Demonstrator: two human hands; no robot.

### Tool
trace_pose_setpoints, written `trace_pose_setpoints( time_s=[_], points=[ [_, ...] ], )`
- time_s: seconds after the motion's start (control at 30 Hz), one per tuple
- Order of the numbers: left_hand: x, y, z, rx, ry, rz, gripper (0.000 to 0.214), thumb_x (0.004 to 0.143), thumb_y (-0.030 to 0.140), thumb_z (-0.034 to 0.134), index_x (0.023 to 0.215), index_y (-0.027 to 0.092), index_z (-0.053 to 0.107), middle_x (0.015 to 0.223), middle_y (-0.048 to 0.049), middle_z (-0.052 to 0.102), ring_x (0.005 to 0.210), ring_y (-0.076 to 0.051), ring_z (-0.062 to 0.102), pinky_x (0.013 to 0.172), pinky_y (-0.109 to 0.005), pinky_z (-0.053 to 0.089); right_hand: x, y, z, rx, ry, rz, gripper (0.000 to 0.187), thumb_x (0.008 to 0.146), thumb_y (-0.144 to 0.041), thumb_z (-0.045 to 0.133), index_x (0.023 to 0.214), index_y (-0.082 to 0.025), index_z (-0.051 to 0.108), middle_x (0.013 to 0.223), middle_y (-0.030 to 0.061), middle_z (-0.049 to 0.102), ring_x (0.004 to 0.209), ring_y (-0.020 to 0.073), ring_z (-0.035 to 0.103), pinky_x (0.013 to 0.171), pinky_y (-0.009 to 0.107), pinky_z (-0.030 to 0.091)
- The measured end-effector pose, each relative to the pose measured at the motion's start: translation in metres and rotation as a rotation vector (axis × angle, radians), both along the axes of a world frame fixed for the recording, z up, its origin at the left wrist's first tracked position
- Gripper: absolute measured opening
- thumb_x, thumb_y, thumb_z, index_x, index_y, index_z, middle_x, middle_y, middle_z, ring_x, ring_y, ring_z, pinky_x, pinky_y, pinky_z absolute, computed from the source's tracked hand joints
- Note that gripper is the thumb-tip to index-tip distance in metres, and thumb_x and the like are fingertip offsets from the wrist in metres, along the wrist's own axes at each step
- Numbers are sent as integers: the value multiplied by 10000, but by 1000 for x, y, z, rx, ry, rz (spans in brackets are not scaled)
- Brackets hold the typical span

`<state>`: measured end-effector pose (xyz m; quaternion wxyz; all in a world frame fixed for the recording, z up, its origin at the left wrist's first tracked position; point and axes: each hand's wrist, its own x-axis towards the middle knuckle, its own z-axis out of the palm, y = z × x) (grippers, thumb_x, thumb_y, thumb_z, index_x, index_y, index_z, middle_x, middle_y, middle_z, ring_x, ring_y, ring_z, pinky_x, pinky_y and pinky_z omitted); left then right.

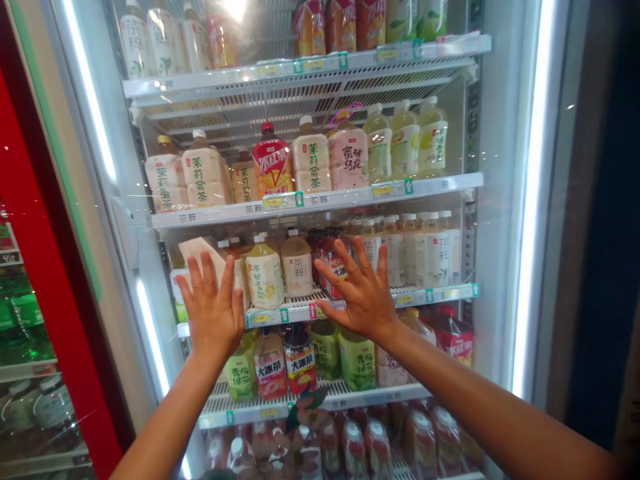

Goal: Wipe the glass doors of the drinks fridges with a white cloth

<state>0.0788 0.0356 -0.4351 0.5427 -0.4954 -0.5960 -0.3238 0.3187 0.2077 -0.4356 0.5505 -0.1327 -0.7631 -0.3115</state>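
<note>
My left hand [213, 317] is raised with its fingers stretched apart, in front of the left part of a drinks cooler's middle shelf. Behind its fingertips shows a pale flat piece [196, 247], like paper or cloth; I cannot tell whether the hand touches it. To the right, my right hand [364, 293] spreads its fingers before red-labelled bottles [327, 267] and white-labelled bottles [395, 257]. Faint reflections suggest glass in front of the shelves, but contact with it is unclear. Between the hands stand a yellow-green bottle [265, 273] and a pale tea bottle [297, 265].
Above, a shelf [340, 197] carries large tea bottles, including a red one [273, 160] and a pink one [349, 157]. Below are green bottles [357, 360] and dark-labelled bottles [300, 360]. A red frame [65, 267] borders the left side. Light strips [533, 200] run along both sides.
</note>
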Motion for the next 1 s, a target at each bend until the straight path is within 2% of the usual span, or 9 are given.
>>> trace_pose_setpoints(
  time_s=[0.1,0.23,0.3,0.37,0.5,0.57,0.8,0.87,1.0],
  points=[
    [-4,-3,1,4,-39,-6,763,963,260,500,1610,349,106,1708,-2,-110,1577,-321,-94,1262,-690,43,0,1,0,2,-2,0,925,913,-588,616,1628,-390,63,1714,11,-39,1568,431,72,1208,775,66],
    [8,-19,-86,-76,-4,24,821,921,191,568,1615,289,140,1718,-68,-17,1583,-324,-51,1281,-643,49,0,2,-1,10,0,-2,917,914,-583,614,1627,-388,70,1715,10,-51,1567,436,71,1205,777,43],
    [10,-24,-110,-92,32,24,837,910,166,582,1615,280,143,1717,-71,-5,1586,-306,-35,1293,-603,37,-1,1,0,18,3,5,910,916,-581,613,1627,-387,79,1715,9,-51,1568,432,70,1206,772,42],
    [7,-22,-97,-93,49,24,821,924,187,570,1613,294,139,1717,-58,2,1587,-299,-22,1292,-608,56,-1,1,0,22,6,15,898,917,-578,614,1625,-386,96,1717,9,-42,1569,429,71,1206,769,44],
    [-3,-6,-18,-40,27,2,758,964,264,506,1611,323,115,1717,-33,-15,1583,-318,-41,1262,-686,85,-1,1,-1,26,8,24,874,915,-578,617,1623,-377,146,1721,17,-11,1566,435,85,1205,767,51],
    [-2,-1,-4,-23,25,-12,745,970,273,493,1610,334,116,1716,-24,-23,1584,-319,-40,1258,-696,81,-1,1,-1,26,10,23,872,912,-579,618,1622,-380,152,1721,15,2,1566,433,86,1208,765,57],
    [22,-10,-89,-107,96,-4,759,951,263,540,1609,301,164,1713,-20,34,1589,-270,7,1305,-562,28,-1,1,-2,13,17,31,848,916,-570,631,1617,-390,189,1716,9,49,1557,437,127,1228,730,44],
    [22,-5,-65,-119,110,0,745,964,281,520,1609,315,148,1713,-2,17,1588,-268,-4,1302,-575,44,-1,0,-2,13,26,37,824,922,-570,625,1612,-401,207,1715,-5,63,1558,426,129,1247,688,21],
    [23,19,29,-71,83,-16,699,999,293,434,1613,305,102,1708,-26,-38,1578,-290,-78,1269,-671,68,-1,1,-3,44,21,27,829,930,-582,598,1619,-395,177,1719,3,41,1560,431,118,1224,739,58]
  ],
)
